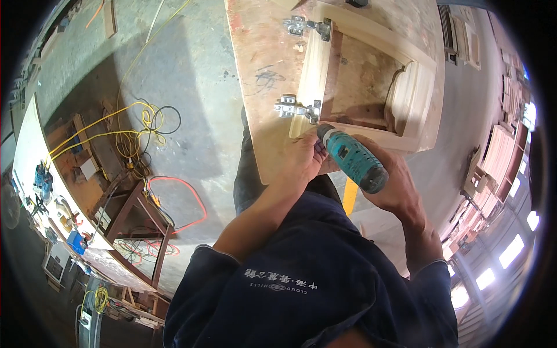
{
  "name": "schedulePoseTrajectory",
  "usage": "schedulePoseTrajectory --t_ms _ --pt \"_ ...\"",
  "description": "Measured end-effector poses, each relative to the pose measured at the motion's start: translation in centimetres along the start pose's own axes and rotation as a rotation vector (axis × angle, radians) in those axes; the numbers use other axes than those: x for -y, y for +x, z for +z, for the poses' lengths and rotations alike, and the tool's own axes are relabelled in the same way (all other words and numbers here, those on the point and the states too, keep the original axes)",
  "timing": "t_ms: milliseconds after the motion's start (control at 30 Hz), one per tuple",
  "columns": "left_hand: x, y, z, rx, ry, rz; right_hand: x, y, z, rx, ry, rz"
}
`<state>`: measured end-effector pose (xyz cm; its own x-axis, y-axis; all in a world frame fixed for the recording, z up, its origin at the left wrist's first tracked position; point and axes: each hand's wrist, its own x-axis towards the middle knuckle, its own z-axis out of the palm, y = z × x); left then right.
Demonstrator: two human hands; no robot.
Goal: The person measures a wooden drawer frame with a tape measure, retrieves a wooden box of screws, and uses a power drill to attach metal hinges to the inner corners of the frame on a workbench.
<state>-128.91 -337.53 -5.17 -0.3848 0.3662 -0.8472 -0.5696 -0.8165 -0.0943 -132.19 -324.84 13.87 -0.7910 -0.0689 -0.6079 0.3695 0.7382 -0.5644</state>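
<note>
My right hand (397,182) grips a teal and black cordless drill (353,155), its chuck pointing up and left toward the near end of a pale wooden frame (416,87). Close beside the chuck is my left hand (306,155), its fingers curled together at the frame's near edge; what they hold is hidden. Just beyond the left hand, a metal cabinet hinge (297,108) sits on the frame's left rail. A second metal hinge (308,26) is farther up that rail. The drill's tip cannot be seen clearly.
The frame lies on a worn wooden worktable (261,69). To the left stands a bench (87,232) with tools on it. Yellow cables (125,133) and a red cord (200,200) lie around it. Stacked timber (496,153) lines the right side.
</note>
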Motion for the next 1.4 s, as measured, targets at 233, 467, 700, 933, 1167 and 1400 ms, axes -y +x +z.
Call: schedulePoseTrajectory --t_ms 233,467,700,933,1167,1400 --pt "0.5 1.3 -1.5 0.038 0.005 -0.046 -0.2 0.3 0.2 -0.004 -0.091 -0.027" --pt "0.6 1.3 -1.4 0.023 -0.002 -0.022 0.6 0.8 0.1 0.056 -0.089 0.032" --pt "0.2 0.7 -0.7 0.021 -0.003 -0.007 0.4 1.5 -0.2 0.080 -0.229 -0.092" --pt "0.7 1.2 -1.4 0.078 -0.027 0.034 0.8 2.5 0.2 -0.006 -0.385 -0.357" --pt "-0.1 0.5 -0.4 0.024 0.036 0.015 2.0 4.1 -2.1 0.241 -0.686 -0.363" --pt "-0.2 -1.2 -0.1 0.053 1.379 0.488 0.4 1.2 -5.1 0.061 -0.428 -0.313"
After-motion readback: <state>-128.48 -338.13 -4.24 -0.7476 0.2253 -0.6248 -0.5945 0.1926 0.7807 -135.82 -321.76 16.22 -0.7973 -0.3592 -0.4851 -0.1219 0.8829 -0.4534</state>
